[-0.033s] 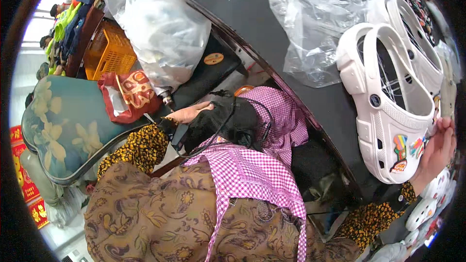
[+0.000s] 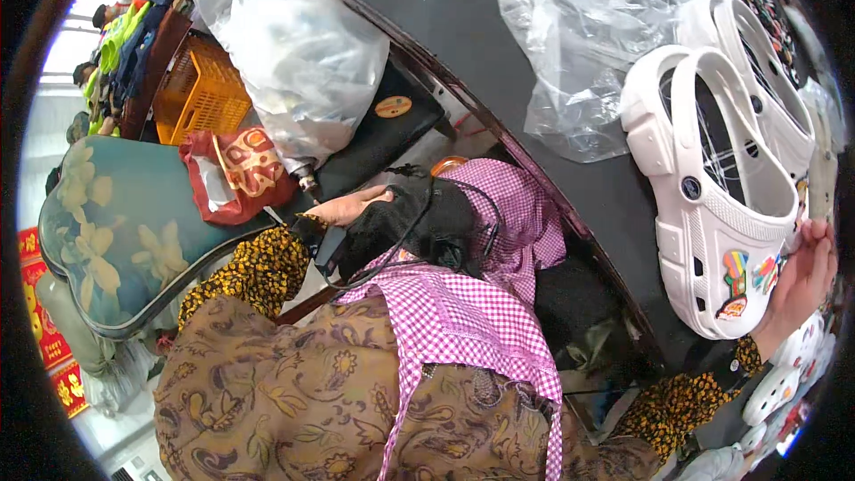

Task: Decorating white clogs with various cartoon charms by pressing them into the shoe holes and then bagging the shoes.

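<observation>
My left hand lies over my lap, its fingertips running into a bunched black mesh cloth that hides the fingers. A black cord loops over that cloth. On the dark table at the right stands a pair of white clogs, the nearer clog in front of the farther clog. Colourful charms decorate the nearer one's toe. My right hand is beside and partly behind that toe, fingers stretched away from me. Whether it touches a clog is hidden.
Clear crumpled plastic bags lie near the clogs. At the left are a stuffed white plastic bag, a red pouch, an orange basket and a floral-patterned green seat. More white clogs line the right edge.
</observation>
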`<state>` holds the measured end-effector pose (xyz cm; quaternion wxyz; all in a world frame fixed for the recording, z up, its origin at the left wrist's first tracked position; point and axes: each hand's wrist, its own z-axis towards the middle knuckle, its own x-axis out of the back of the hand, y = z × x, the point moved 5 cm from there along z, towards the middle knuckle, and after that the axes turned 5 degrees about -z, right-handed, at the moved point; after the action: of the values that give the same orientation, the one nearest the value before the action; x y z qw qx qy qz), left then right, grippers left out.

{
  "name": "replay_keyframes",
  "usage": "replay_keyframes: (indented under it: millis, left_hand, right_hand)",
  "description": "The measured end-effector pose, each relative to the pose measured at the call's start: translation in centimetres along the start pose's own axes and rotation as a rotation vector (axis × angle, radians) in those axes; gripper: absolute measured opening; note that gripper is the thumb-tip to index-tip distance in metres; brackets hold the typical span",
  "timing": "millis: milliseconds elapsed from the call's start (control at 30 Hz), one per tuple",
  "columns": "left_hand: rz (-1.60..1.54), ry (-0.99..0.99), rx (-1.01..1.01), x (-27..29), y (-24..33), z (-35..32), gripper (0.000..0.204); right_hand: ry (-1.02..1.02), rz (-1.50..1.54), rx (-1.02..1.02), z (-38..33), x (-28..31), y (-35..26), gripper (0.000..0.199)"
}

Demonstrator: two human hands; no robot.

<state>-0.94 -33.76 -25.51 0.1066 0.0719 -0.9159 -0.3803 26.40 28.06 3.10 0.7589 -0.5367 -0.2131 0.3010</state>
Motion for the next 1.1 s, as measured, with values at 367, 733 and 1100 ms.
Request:
replay_keyframes:
  millis: [367,733,1100]
  left_hand:
    - [-0.141,0.072,-0.09,0.2,-3.0,0.1,0.065]
    - [0.311,-0.027,-0.299,-0.8,-16.5,0.5,0.065]
    - [-0.36,0.047,0.079,-2.2,-13.5,-1.1,0.064]
  right_hand:
    - [0.005,-0.017,0.015,0.0,-0.4,-0.5,0.025]
    - [-0.008,0.004,0.025,0.3,-0.3,-0.3,0.025]
    - [-0.055,0.016,0.009,0.2,-0.3,-0.2,0.026]
